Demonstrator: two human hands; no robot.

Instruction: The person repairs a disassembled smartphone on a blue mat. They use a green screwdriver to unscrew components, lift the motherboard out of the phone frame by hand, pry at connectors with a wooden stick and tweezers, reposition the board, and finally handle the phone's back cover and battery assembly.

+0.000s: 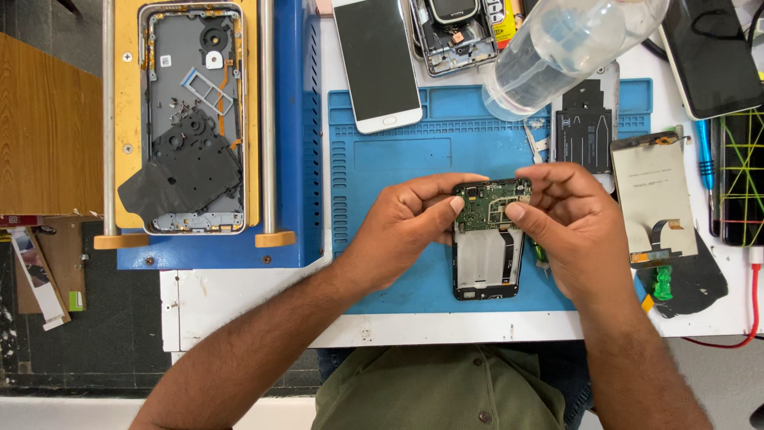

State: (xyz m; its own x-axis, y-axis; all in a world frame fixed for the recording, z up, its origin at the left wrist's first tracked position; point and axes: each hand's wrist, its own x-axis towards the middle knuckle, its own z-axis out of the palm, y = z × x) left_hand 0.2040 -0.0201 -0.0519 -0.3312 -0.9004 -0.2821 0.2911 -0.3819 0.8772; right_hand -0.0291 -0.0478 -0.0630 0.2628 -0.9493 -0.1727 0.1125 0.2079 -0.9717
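**Both hands pinch the top of an opened phone over a blue mat**

A black, opened phone frame with a green circuit board across its upper part [488, 239] lies on a blue rubber work mat [382, 159]. Its long axis runs straight away from the person, the board end farthest. The lower half shows a pale, bare panel inside the black rim.

The left hand [414, 227] comes in from the left, thumb and fingertips pressed onto the board's left edge. The right hand [569, 219] meets it from the right, its grip pinching the board's right top corner. Both hands sit at the same far end, about equally near; the phone's near end lies free on the mat.

Just right of the right hand lies a detached screen panel with a beige back [654, 199]. Beyond the hands are a white phone lying face up [377, 60] and a clear plastic bottle on its side [569, 44]. Well apart to the left, a grey phone housing [192, 119] sits clamped in a yellow and blue fixture [290, 135]. All rests on a white bench [255, 299].
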